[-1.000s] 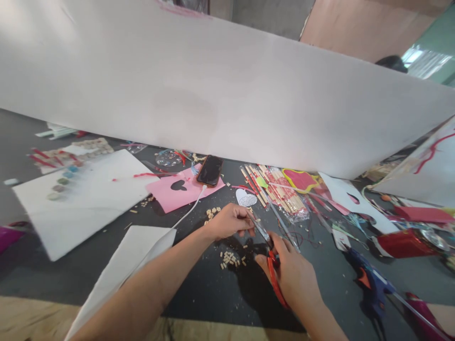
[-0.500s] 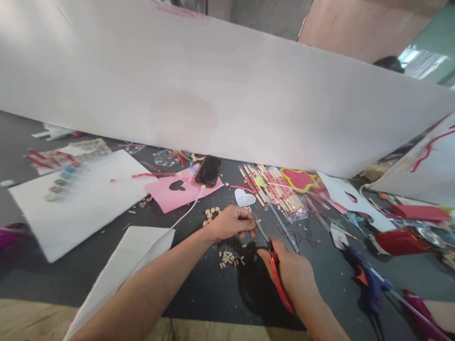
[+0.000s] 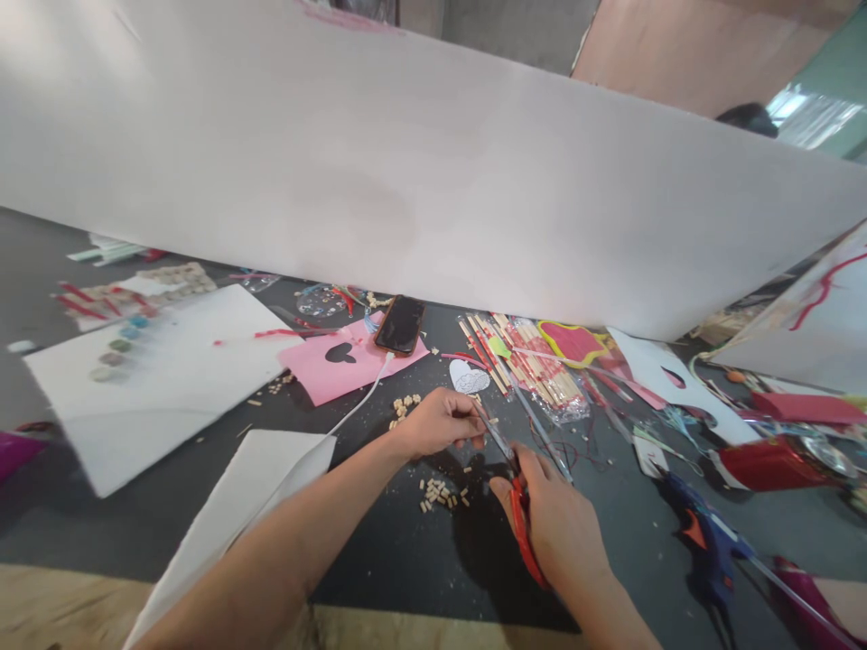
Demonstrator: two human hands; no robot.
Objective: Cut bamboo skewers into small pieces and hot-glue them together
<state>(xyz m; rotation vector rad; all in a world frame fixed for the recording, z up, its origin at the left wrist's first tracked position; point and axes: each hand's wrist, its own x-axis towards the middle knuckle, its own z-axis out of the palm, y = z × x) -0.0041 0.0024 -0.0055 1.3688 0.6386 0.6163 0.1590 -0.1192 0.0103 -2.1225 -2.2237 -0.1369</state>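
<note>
My right hand (image 3: 556,510) grips a pair of scissors (image 3: 522,534) with red handles. Their metal blades point up and left, and the tips reach the fingers of my left hand (image 3: 440,422). That hand is closed in a pinch; what lies between its fingertips is too small to make out. Below it, short cut wooden stick pieces (image 3: 439,494) lie in a loose pile on the dark table (image 3: 379,560). Small pale flower-shaped pieces (image 3: 405,405) sit just behind my left wrist. A white paper heart (image 3: 469,376) with drawn lines lies beyond my fingers.
Red-and-wood chopsticks (image 3: 542,366) lie in plastic wrap behind my hands. A phone (image 3: 400,325) with a white cable rests on pink paper (image 3: 315,384). At right are a blue glue gun (image 3: 708,533) and a red can (image 3: 778,462). A white board (image 3: 406,171) stands behind.
The red scissor handles have shifted slightly up and left in my right hand. My left hand keeps nearly the same place and pinch.
</note>
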